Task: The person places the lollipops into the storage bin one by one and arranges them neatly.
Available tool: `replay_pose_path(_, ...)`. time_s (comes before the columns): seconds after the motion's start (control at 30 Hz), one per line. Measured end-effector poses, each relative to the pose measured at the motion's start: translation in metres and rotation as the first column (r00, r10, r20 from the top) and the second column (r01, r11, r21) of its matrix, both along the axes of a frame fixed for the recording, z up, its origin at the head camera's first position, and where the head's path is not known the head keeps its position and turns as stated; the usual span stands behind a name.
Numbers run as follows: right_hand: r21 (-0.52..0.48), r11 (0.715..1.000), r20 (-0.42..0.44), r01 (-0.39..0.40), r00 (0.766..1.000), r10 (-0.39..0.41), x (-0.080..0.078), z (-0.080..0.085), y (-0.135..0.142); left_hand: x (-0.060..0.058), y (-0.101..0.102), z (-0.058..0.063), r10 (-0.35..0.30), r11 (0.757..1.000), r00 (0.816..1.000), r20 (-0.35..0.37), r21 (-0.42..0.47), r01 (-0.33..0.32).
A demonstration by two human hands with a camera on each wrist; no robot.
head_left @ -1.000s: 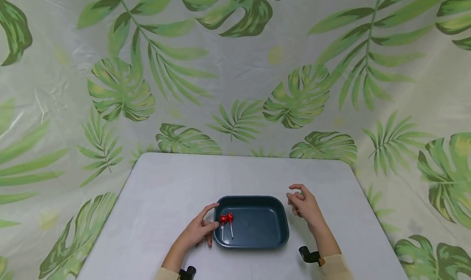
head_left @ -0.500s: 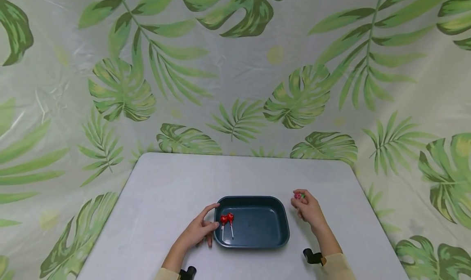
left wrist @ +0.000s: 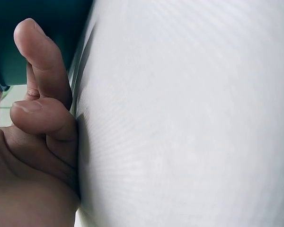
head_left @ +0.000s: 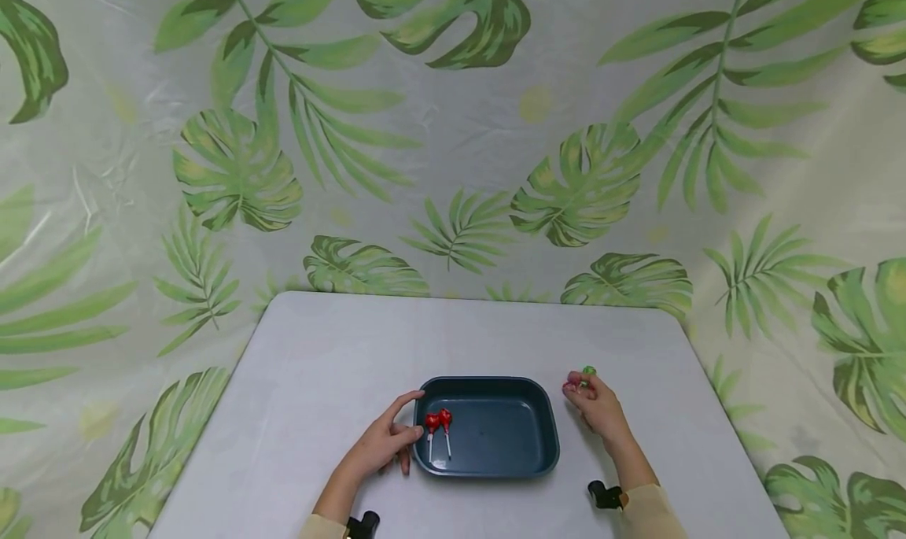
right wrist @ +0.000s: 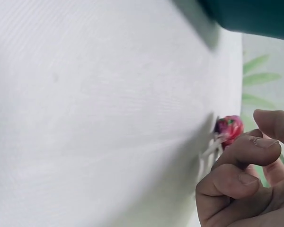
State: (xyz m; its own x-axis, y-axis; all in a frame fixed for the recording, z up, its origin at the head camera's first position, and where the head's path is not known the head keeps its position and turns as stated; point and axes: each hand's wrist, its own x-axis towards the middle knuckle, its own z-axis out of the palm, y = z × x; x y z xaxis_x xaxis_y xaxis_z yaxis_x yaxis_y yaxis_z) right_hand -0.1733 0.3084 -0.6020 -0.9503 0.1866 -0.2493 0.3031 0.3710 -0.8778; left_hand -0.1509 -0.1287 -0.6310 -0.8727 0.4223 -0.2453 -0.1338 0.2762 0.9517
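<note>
A dark blue rectangular tray (head_left: 495, 470) stands on the white table. Two red lollipops (head_left: 439, 421) lie side by side inside it at the left, white sticks towards the person. My left hand (head_left: 382, 442) rests at the tray's left side, fingers touching its rim and wall. Right of the tray, my right hand (head_left: 600, 410) has bent fingers close around a pink-purple lollipop (right wrist: 229, 126) and something green (head_left: 589, 371). In the right wrist view, white sticks run behind the curled fingers. Whether the fingers pinch one of these is hidden.
The white table (head_left: 368, 338) has a far edge that meets a leaf-patterned backdrop (head_left: 453, 161). A black camera (head_left: 603, 494) is worn on the right wrist, another black camera (head_left: 364, 523) on the left.
The right hand has shifted slightly right and nearer, its fingers bending differently, and pink and green wrappers have come into sight beside them. The left hand and the tray stay put.
</note>
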Motion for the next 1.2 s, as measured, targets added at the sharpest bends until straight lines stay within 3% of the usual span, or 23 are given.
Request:
replay_pose_path(0.3, 0.232, 0.973, -0.005, 0.001, 1.000, 0.000, -0.002, -0.011, 0.005, 0.001, 0.000, 0.000, 0.002, 1.000, 1.000, 0.014, 0.002, -0.002)
replay_pose_path(0.6, 0.263, 0.965, -0.036, -0.012, 0.999, 0.022, -0.007, -0.018, 0.008, 0.002, 0.000, -0.003, -0.003, 1.000, 1.000, -0.009, -0.002, 0.003)
replay_pose_path(0.8, 0.311, 0.950, -0.012, -0.022, 1.000, 0.027, -0.009, -0.020, 0.004, 0.003, 0.001, -0.001, -0.011, 1.000, 0.999, -0.030, 0.021, 0.012)
replay_pose_path(1.0, 0.373, 0.928, -0.027, -0.002, 1.000, 0.013, -0.009, -0.018, -0.001, 0.002, 0.001, 0.000, -0.011, 1.000, 0.999, -0.034, 0.012, 0.012)
replay_pose_path(1.2, 0.381, 0.924, -0.061, 0.025, 0.998, -0.002, -0.009, -0.018, -0.004, 0.000, 0.001, 0.001, -0.007, 1.000, 1.000, -0.030, -0.006, 0.006)
